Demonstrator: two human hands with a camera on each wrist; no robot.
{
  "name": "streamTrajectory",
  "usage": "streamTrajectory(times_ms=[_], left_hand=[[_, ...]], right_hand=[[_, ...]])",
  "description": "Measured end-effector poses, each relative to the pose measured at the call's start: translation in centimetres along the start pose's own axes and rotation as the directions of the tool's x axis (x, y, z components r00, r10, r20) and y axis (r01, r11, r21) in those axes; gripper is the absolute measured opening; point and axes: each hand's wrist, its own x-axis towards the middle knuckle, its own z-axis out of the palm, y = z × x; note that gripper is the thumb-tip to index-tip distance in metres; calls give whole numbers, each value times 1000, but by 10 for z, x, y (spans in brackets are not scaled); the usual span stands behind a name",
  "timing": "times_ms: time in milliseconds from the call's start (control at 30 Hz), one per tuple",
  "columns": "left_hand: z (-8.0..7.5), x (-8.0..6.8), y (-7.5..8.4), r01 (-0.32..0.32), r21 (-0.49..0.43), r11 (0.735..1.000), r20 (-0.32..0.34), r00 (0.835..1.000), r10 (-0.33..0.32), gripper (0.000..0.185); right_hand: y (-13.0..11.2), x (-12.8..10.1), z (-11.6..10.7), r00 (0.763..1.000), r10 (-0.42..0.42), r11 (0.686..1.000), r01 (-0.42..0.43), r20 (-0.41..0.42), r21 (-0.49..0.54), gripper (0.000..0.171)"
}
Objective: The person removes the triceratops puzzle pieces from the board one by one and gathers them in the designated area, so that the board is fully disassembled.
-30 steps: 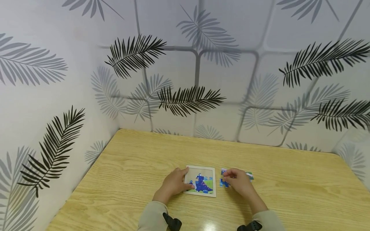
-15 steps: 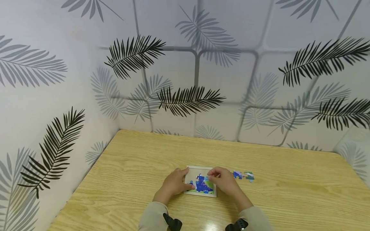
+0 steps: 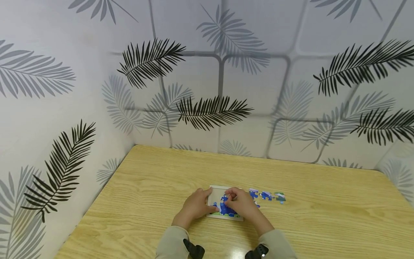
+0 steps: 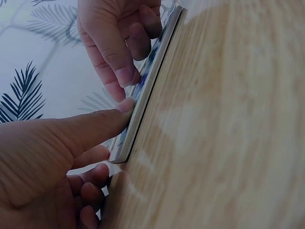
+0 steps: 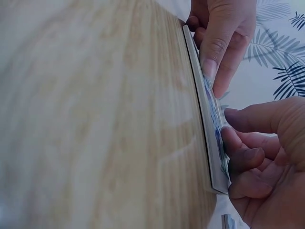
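A square wooden-framed puzzle board [image 3: 221,187] lies on the table, partly filled with blue and green dinosaur pieces [image 3: 227,210]. My left hand [image 3: 195,205] grips its left side, the thumb [image 4: 102,125] on top and the fingers around the edge. My right hand [image 3: 243,203] leans over the board's right part, its fingertips right at the fitted pieces. In the right wrist view its thumb [image 5: 250,118] and forefinger stand slightly apart, with nothing showing between them. The right hand hides part of the picture.
Several loose puzzle pieces lie to the right of the board: a purple-blue piece [image 3: 253,193], a blue piece [image 3: 266,195] and a green piece [image 3: 280,196] among them. The wood-grain table [image 3: 155,180] meets leaf-patterned walls [image 3: 200,82] behind and at the left.
My right hand has moved left from the loose pieces onto the board, then further toward its middle, uncovering loose pieces. The left hand has stayed at the board's left edge.
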Motion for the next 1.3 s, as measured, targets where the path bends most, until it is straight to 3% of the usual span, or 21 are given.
streamTrajectory(times_ms=[300, 1000, 1300], left_hand=[[-1, -1, 1, 2, 4, 1000, 8, 1000, -2, 77], [0, 0, 1, 19, 10, 1000, 12, 1000, -19, 76], [0, 0, 0, 11, 13, 1000, 6, 1000, -11, 77]], right_hand=[[0, 2, 2, 1000, 10, 997, -9, 19, -72, 22], [-1, 0, -1, 999, 17, 999, -15, 39, -48, 26], [-4, -2, -1, 1000, -25, 995, 25, 5, -94, 27]])
